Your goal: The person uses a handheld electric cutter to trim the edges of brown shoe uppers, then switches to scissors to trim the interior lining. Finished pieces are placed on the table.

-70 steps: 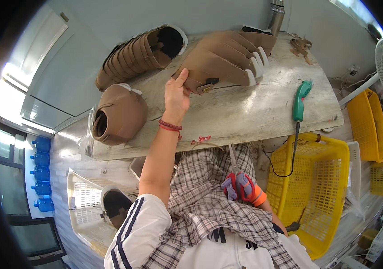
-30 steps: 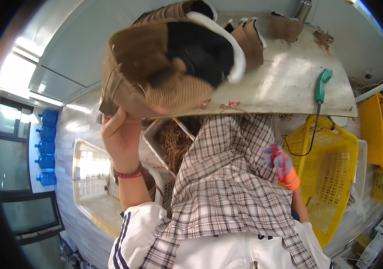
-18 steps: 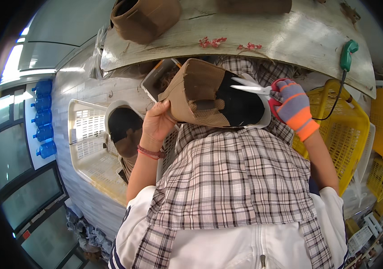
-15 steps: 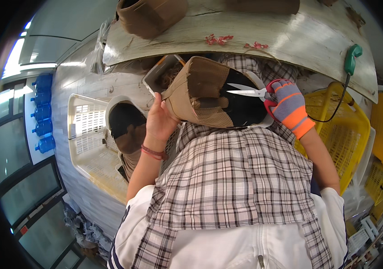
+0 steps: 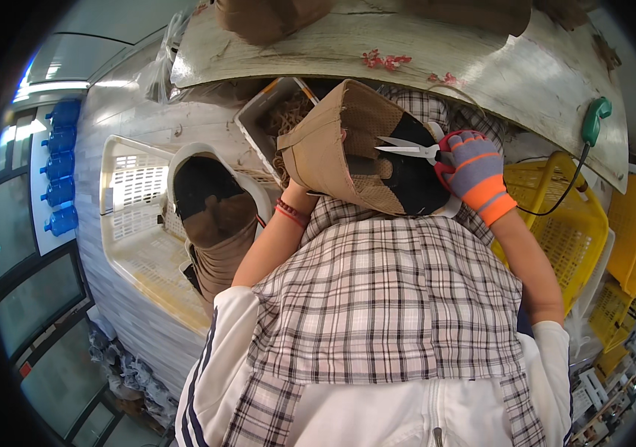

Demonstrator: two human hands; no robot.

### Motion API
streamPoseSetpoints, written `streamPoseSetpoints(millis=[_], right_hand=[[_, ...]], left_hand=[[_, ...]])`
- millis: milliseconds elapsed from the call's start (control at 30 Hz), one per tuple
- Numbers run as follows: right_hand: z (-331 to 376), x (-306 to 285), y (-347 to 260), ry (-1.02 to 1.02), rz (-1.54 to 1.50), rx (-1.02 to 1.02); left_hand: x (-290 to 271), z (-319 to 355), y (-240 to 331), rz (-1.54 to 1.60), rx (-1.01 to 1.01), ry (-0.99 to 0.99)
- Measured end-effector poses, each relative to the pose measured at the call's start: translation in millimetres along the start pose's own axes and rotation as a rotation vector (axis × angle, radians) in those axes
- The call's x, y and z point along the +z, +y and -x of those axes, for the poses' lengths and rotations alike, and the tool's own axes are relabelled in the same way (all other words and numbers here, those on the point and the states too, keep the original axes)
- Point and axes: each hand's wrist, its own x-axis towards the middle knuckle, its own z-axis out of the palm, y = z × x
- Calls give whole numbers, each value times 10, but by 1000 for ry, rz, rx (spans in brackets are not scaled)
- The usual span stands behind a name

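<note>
I hold a tan-brown boot upper (image 5: 347,149) with a dark lining over my lap. My left hand (image 5: 295,192) is tucked under its left side and grips it; only the wrist with a red band shows. My right hand (image 5: 470,170), in a grey and orange glove, holds red-handled scissors (image 5: 411,150) with the blades pointing left into the boot's opening. A plaid apron (image 5: 385,298) covers my lap below the boot.
A worn workbench (image 5: 482,67) curves across the top with more brown boots on it and a green tool (image 5: 593,121) at its right end. A cream crate (image 5: 139,246) on my left holds another boot (image 5: 213,223). Yellow baskets (image 5: 564,231) stand on my right.
My left hand took a boot off the workbench and brought it down over my lap. My right hand came up with the scissors, whose blades now reach into the boot's opening.
</note>
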Motion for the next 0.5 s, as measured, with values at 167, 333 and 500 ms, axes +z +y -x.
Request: streamPoseSetpoints(millis=[167, 333, 500], right_hand=[[5, 77, -14, -20, 53, 5], [78, 114, 54, 2, 47, -26], [97, -47, 116, 99, -34, 99]], left_hand=[[177, 21, 208, 87, -79, 70], [131, -14, 121, 49, -62, 105], [256, 21, 268, 231, -177, 107]])
